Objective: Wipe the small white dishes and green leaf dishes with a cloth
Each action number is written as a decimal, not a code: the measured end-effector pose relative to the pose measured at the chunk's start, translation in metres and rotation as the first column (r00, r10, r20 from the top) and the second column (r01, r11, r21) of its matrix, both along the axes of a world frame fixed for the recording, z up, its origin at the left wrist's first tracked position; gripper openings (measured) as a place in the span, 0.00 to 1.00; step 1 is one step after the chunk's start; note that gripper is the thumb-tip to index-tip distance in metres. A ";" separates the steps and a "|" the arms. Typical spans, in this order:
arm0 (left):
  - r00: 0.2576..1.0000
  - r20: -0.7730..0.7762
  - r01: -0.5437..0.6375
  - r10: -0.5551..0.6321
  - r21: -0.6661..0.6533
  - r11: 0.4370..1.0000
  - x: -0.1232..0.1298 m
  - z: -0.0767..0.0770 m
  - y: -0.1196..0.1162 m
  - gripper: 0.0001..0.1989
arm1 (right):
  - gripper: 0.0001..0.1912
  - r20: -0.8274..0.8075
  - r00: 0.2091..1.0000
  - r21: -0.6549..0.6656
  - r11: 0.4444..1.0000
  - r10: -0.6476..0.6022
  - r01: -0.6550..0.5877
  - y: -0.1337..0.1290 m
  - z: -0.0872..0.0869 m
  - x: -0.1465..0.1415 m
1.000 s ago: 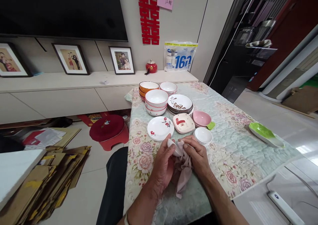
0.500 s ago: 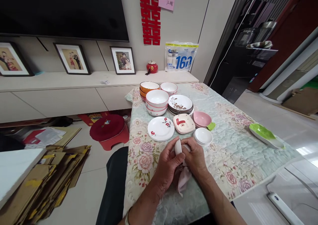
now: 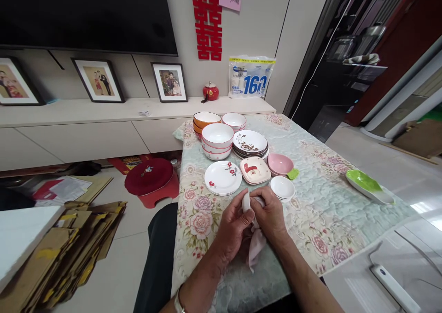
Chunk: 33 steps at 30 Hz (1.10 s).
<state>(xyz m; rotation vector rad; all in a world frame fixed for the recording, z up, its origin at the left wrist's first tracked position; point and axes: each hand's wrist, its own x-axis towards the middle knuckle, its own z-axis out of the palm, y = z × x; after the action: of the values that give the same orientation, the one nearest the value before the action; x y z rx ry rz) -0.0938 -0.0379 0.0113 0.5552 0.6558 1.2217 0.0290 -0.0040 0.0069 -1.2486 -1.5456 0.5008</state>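
My left hand [image 3: 233,225] is closed on a small white dish [image 3: 246,202], held on edge above the near side of the table. Bunched in my right hand [image 3: 271,214] is a pale pink cloth [image 3: 256,246], pressed against the dish, with its loose end hanging below. Just beyond my right hand stands a stack of small white dishes [image 3: 282,187]. White plates with red flowers [image 3: 223,178] lie past my left hand. Squarish patterned dishes [image 3: 255,171] and pink bowls [image 3: 280,164] sit between and behind these.
Farther back are stacked white bowls [image 3: 217,136], orange bowls [image 3: 206,118] and brown-flowered plates [image 3: 250,141]. A green leaf-shaped dish [image 3: 368,184] lies at the right on the floral tablecloth [image 3: 321,211]. A red stool [image 3: 152,179] and flattened cardboard [image 3: 76,253] are on the floor at left.
Both hands stay together around the dish and cloth, with only a slight shift of the right hand's fingers. The whole view has moved a little.
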 end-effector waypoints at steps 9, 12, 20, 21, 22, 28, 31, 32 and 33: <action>0.986 0.069 -0.142 0.149 -0.106 0.984 -0.002 0.003 0.005 0.29 | 0.12 -0.003 0.946 -0.116 0.939 0.325 -0.323 -0.007 0.008 0.003; 0.982 0.098 -0.154 0.163 -0.094 0.984 -0.004 0.005 0.008 0.26 | 0.11 -0.030 0.894 -0.128 0.886 0.447 -0.447 -0.010 0.011 0.007; 0.993 0.004 -0.117 0.118 -0.087 0.989 -0.005 0.005 0.006 0.26 | 0.07 -0.087 0.908 -0.005 0.911 0.411 -0.413 -0.009 0.003 0.005; 0.997 0.002 -0.077 0.077 -0.086 0.993 -0.005 0.006 0.005 0.27 | 0.06 -0.064 0.924 0.050 0.926 0.376 -0.373 -0.009 0.003 0.004; 0.999 0.011 -0.036 0.037 -0.079 0.996 -0.005 0.007 0.004 0.27 | 0.06 -0.030 0.944 0.105 0.940 0.328 -0.323 -0.009 0.003 0.003; 1.000 0.000 0.020 -0.020 -0.025 0.999 -0.005 0.010 0.001 0.27 | 0.08 0.242 0.970 0.275 0.960 -0.024 -0.045 -0.011 -0.002 -0.001; 0.991 -0.102 -0.090 0.091 0.019 0.996 -0.006 0.005 0.002 0.28 | 0.10 0.310 0.951 0.149 0.987 0.011 -0.060 -0.011 -0.003 -0.003; 0.985 -0.127 -0.116 0.120 0.039 0.992 -0.007 0.003 0.002 0.28 | 0.10 0.302 0.951 0.083 0.992 0.061 -0.090 -0.011 -0.003 -0.003; 0.979 -0.143 -0.136 0.143 0.059 0.989 -0.007 0.002 0.002 0.28 | 0.10 0.273 0.954 0.012 0.992 0.121 -0.129 -0.011 -0.001 -0.003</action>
<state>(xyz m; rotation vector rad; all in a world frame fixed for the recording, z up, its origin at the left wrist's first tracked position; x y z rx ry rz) -0.1007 -0.0354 0.0131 0.6532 0.8020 1.3394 0.0263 -0.0150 0.0058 -1.2401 -1.8664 0.3964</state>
